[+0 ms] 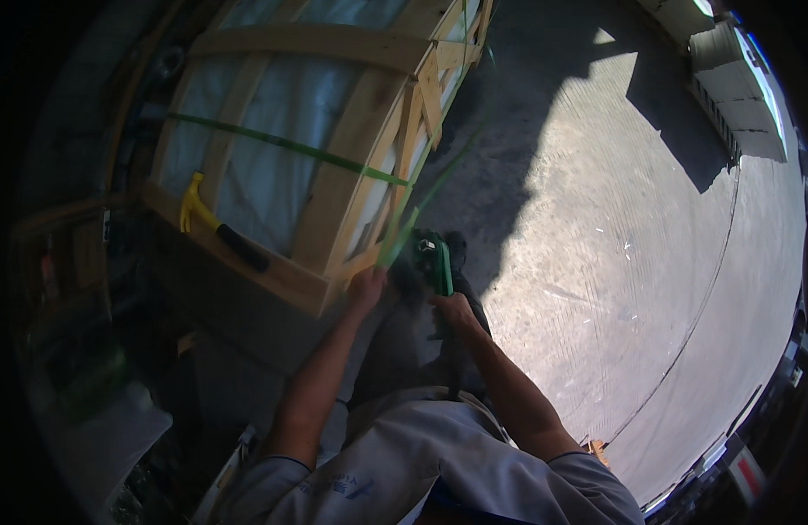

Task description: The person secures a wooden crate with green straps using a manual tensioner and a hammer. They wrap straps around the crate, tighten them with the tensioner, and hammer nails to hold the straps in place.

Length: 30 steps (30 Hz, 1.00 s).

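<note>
A wooden crate point(329, 226) with pale wrapping between its boards stands in front of me to the left. A green strap point(290, 146) runs across its top to the near right corner. My left hand point(366, 287) is closed at that corner on a loose, blurred length of green strap. My right hand point(454, 311) grips the handle of a green strapping tool point(435, 254) with dark parts, held beside the crate above my feet. On the crate's near edge lies a claw hammer point(218, 226) with a yellow head and a black grip.
Sunlit concrete floor point(587, 254) stretches to the right, with a dark shadow next to the crate. White stacked blocks point(741, 96) stand at the far right. Dim shelving or wooden frames point(67, 254) are on the left.
</note>
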{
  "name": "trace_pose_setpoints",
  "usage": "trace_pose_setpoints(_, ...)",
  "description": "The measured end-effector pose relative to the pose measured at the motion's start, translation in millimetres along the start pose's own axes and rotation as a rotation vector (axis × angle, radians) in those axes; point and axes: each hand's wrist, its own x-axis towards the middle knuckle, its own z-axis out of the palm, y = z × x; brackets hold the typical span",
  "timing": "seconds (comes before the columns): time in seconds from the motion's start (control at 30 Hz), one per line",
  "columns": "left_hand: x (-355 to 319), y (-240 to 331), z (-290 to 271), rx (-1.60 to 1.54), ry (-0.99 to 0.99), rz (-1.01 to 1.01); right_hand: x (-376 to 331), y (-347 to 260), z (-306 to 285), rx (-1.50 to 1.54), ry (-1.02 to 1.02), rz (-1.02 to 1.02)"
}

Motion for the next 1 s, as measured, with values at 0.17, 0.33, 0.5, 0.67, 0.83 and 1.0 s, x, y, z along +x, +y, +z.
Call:
trace_pose_setpoints(0.17, 1.6, -3.0, -0.6, -0.001, -0.025, -0.038, 6.8, -7.8, 0.4, -0.079, 0.021, 0.031)
trace_pose_setpoints(0.33, 1.6, -6.3, 5.7, 0.025, 0.024, -0.041, 6.6, -15.8, -0.4, -0.072, -0.010, 0.035)
trace_pose_setpoints(0.5, 4.1, -9.3, 10.2, 0.078, 0.007, -0.043, 11.9, -7.8, 0.9, -0.091, -0.006, 0.011)
trace_pose_setpoints(0.67, 12.0, -11.3, 14.9, 0.149, 0.076, -0.064, 24.2, 3.7, 0.3, -0.146, 0.028, -0.037)
trace_pose_setpoints(0.83, 19.7, -19.3, 23.8, 0.173, 0.049, -0.181, 28.3, 4.1, 8.1, -0.212, 0.070, -0.074)
trace_pose_setpoints(1.0, 16.4, -23.6, 29.7, 0.193, 0.078, -0.153, 27.5, 1.0, 33.6, -0.184, 0.110, -0.056)
